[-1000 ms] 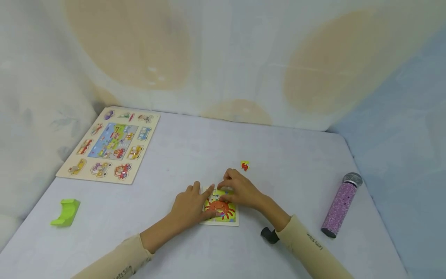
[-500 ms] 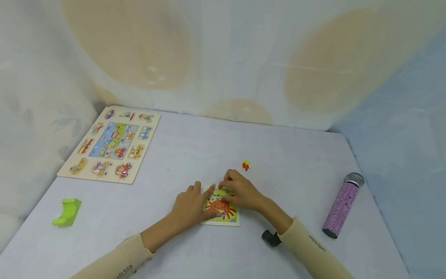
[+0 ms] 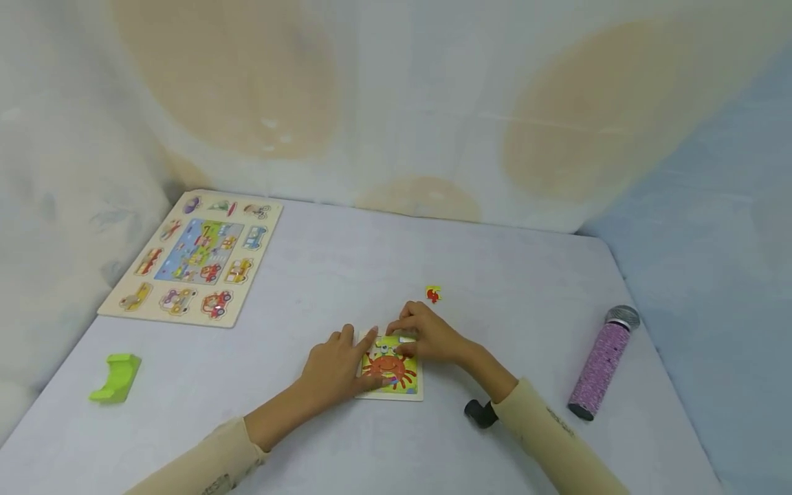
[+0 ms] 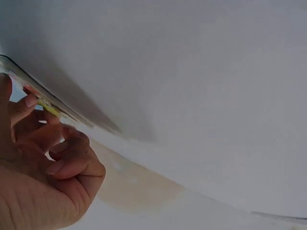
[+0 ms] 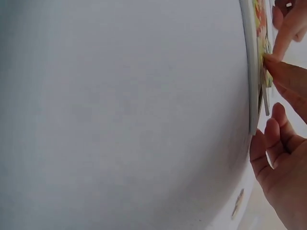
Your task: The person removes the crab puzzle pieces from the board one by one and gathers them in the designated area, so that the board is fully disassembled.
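We look down on a table (image 3: pixel 322 261) covered in smooth, pale lilac-white cloth, faintly shadowed around the hands. Behind it hangs a whitish fabric backdrop (image 3: pixel 402 103) with big tan rounded patches; its lower edge meets the table's far side. To our left, a grey-white drape (image 3: pixel 56 137) carries a faint leaf print, and to our right a pale blue drape (image 3: pixel 724 275) closes off the side.

Near the middle of the table's front half we find the crab puzzle (image 3: pixel 386 368), lying in its light frame. The left hand (image 3: pixel 334 364) rests on its left side, index finger and thumb spread wide, thumb across the crab. At the upper right corner, the right hand (image 3: pixel 430 337) is narrow, fingers bent, holding a tilted puzzle piece (image 5: pixel 266 100) under its thumb. Just beyond lies a red-and-yellow piece (image 3: pixel 434 294).

At the far left we see a wooden vehicle board (image 3: pixel 159 287), with a lime-green curved block (image 3: pixel 117 378) nearer us. A glittery pink microphone (image 3: pixel 600 368) lies slantwise toward the right edge. A black object (image 3: pixel 479 414), partly hidden by the right beige sleeve (image 3: pixel 551 433), we cannot identify.
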`<action>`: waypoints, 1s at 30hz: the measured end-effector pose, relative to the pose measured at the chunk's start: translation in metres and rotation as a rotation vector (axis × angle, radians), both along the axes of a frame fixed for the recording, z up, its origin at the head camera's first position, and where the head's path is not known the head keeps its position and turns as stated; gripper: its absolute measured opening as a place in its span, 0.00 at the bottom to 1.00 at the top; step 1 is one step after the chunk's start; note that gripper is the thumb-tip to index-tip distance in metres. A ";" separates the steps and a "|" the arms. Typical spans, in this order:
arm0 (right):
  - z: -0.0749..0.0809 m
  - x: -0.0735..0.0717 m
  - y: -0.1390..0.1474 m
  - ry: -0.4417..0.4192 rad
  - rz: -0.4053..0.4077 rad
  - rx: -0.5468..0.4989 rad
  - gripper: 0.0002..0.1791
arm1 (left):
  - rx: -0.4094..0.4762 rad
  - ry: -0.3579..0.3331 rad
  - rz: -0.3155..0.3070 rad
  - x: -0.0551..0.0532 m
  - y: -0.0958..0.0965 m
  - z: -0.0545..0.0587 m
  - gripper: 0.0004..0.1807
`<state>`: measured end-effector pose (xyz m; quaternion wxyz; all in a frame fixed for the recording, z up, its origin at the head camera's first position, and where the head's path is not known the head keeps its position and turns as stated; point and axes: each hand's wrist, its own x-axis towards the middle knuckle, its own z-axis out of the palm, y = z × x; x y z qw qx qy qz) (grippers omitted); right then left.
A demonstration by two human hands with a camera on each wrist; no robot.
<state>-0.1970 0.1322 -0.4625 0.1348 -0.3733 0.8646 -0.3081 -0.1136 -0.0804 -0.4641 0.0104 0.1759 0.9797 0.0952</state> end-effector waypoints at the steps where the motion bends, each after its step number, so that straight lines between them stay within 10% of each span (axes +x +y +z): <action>1: 0.001 -0.002 -0.001 -0.030 0.001 0.001 0.14 | 0.009 0.004 0.002 0.003 0.000 0.000 0.46; 10: 0.006 -0.023 -0.006 -0.224 -0.006 0.056 0.10 | 0.017 0.073 -0.132 0.034 0.020 0.001 0.32; 30: 0.001 -0.026 -0.006 -0.198 -0.017 -0.035 0.06 | -0.120 0.098 -0.098 0.025 0.039 -0.007 0.39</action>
